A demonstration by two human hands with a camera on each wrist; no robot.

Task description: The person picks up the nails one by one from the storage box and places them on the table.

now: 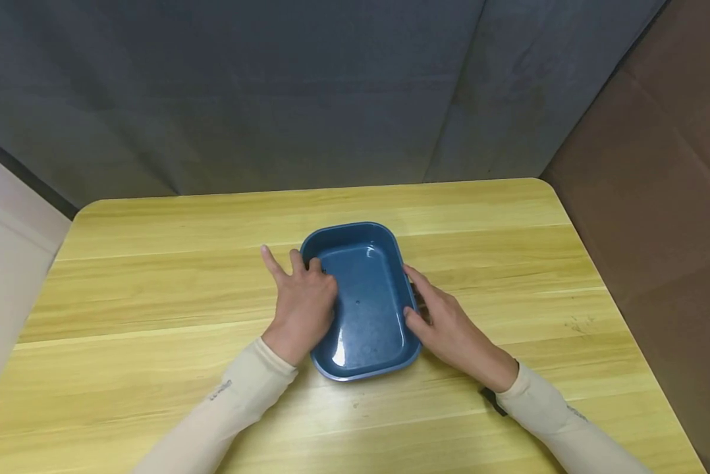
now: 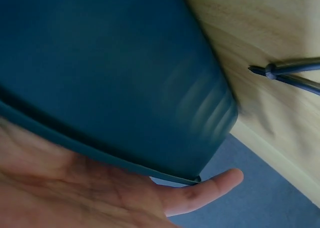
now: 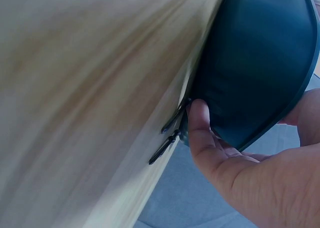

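While both hands grip tray [image 1: 363,296] rims, table [image 1: 153,276] open around.

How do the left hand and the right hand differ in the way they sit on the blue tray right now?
The left hand lies over the blue tray's left rim, fingers curled onto it except one pointing out across the table; the right hand stays outside the right rim, thumb on the edge. In the right wrist view a finger reaches under the wall; the left shows only a palm. Both wear pale sleeves and touch the tray.
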